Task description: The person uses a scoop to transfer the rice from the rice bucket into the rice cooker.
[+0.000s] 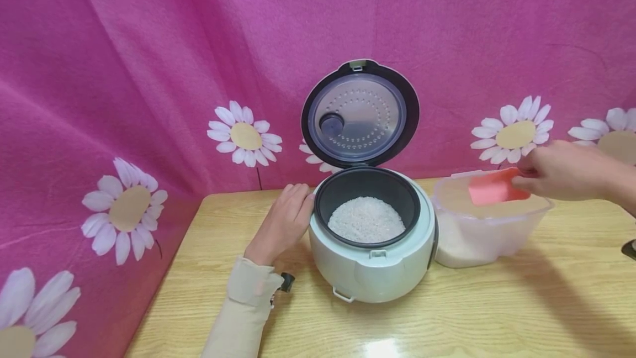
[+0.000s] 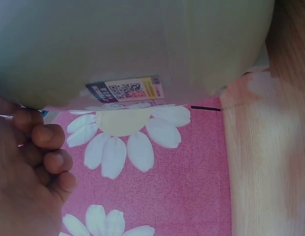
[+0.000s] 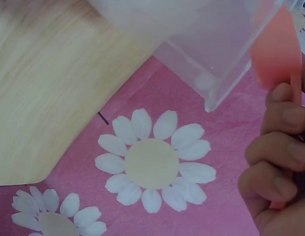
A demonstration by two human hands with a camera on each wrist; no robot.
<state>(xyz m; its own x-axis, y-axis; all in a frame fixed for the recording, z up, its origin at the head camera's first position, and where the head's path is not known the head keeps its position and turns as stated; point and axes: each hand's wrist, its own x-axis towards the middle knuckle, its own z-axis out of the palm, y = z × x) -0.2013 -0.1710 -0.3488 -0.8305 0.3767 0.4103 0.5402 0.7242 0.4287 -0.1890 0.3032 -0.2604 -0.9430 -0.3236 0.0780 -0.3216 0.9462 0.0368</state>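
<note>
A pale green rice cooker (image 1: 372,275) stands on the table with its lid (image 1: 358,115) raised. White rice (image 1: 367,220) lies in its dark inner pot (image 1: 412,198). My left hand (image 1: 288,217) holds the cooker's left edge near the rim, fingers bent in the left wrist view. At the right, my right hand (image 1: 561,170) grips a pink scoop (image 1: 489,187) by its handle, over a translucent plastic container (image 1: 512,233). Grains show low in the container through its wall. In the right wrist view, fingers (image 3: 280,147) curl round the scoop's handle. The scoop's contents are hidden.
The container stands close against the cooker's right side on the wood-grain table (image 1: 199,291). Behind rises a magenta cloth (image 1: 278,26) with white daisies, which also runs along the left side. The raised lid stands up in front of this cloth.
</note>
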